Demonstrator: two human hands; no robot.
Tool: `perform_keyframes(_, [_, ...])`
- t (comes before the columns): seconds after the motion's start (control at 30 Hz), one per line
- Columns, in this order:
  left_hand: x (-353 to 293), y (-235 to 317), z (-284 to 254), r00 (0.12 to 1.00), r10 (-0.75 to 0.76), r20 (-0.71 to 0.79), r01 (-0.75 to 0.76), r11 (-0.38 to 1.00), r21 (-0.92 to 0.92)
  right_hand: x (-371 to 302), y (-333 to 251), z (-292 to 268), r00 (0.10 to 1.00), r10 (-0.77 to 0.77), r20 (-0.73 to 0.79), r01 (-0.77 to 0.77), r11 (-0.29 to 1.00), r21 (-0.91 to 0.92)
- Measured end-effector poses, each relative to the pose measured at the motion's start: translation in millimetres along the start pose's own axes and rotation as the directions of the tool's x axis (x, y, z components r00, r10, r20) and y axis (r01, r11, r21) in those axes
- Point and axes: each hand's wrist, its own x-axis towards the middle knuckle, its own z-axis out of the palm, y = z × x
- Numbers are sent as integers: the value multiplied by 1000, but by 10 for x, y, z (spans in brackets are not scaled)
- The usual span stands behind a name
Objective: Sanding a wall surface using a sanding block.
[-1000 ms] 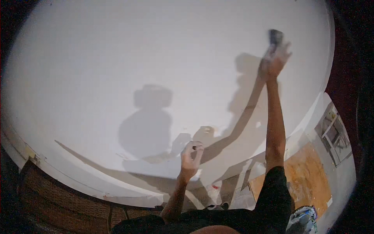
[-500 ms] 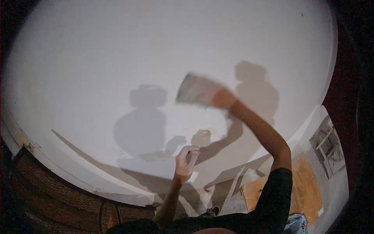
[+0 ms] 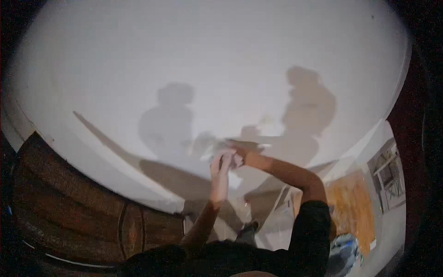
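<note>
In the head view, my left hand (image 3: 221, 166) is up with its fingers curled, and my right hand (image 3: 241, 156) overlaps it in a blur; I cannot tell whether either is clamped on anything. The pale wall (image 3: 230, 55) stands in front of both. This close, my knuckles could knock together, and the shadows (image 3: 311, 104) across the wall could make me misjudge my reach.
</note>
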Motion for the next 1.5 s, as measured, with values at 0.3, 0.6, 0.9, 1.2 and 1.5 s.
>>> perform_keyframes(0.3, [-1397,123,-2211,993,-74,87,46,956,291,-2242,-89,3774,183,555,-812,-113,832,543])
perform_keyframes(0.6, [-3165,-162,-2849,912,-405,-65,408,911,57,-900,-1358,4741,279,833,-478,-193,537,822])
perform_keyframes(0.9, [-3309,-182,-2752,959,-222,-176,263,929,261,-345,-1991,5214,355,794,-493,-11,531,847])
perform_keyframes(1.2, [-3103,-221,-2444,942,-273,-195,310,930,196,-862,-1680,4981,91,819,-567,-332,561,758])
perform_keyframes(1.5, [-2530,-548,-1926,939,-310,-148,322,945,64,-968,-1747,3974,531,728,-433,-348,654,672])
